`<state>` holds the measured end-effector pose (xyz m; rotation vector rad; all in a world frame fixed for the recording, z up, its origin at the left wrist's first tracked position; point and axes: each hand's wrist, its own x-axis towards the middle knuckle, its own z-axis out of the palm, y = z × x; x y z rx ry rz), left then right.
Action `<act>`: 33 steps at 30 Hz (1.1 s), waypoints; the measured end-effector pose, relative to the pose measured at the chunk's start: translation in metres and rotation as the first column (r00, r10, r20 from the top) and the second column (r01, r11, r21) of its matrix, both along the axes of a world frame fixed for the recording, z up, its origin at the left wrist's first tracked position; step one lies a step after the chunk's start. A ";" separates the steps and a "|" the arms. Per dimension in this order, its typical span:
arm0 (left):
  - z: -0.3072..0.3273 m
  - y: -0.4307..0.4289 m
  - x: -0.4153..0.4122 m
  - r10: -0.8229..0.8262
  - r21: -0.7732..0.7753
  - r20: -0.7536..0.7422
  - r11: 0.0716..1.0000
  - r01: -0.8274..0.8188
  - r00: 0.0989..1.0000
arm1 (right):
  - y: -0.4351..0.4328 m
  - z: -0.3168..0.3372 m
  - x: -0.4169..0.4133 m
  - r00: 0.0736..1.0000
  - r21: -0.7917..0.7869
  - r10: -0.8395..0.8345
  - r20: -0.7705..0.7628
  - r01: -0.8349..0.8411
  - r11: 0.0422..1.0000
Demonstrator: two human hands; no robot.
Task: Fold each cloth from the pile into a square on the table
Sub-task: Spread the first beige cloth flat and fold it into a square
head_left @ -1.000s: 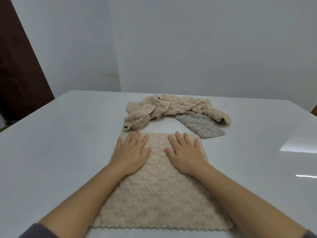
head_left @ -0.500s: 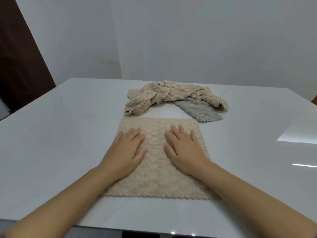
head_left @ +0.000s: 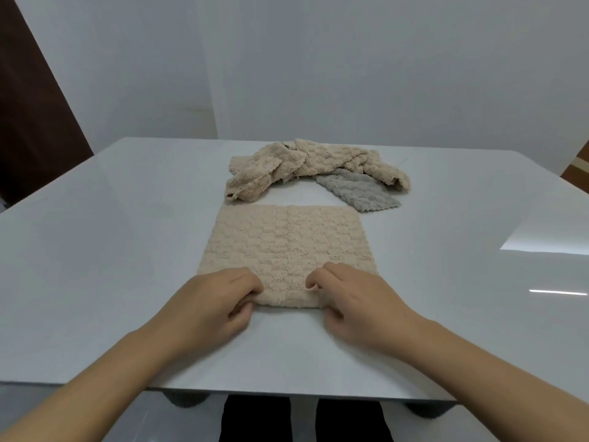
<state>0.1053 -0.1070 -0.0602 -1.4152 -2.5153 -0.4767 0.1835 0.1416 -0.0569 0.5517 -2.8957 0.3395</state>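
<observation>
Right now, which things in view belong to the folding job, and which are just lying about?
Job:
flat beige cloth, its near edge pinched by the left hand and the right hand
crumpled beige cloths behind it
grey cloth at their right end
table

Not the job:
dark brown panel at far left
white wall behind the table

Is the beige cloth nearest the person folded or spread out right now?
Spread flat: the beige cloth lies open on the table, left hand and right hand pinching its near edge. Layers underneath: cannot tell.
</observation>
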 end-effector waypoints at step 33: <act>0.009 -0.029 -0.057 0.410 0.284 0.578 0.710 -0.645 0.706 | 0.059 0.000 -0.054 0.927 -0.593 -0.353 0.130 0.358 0.721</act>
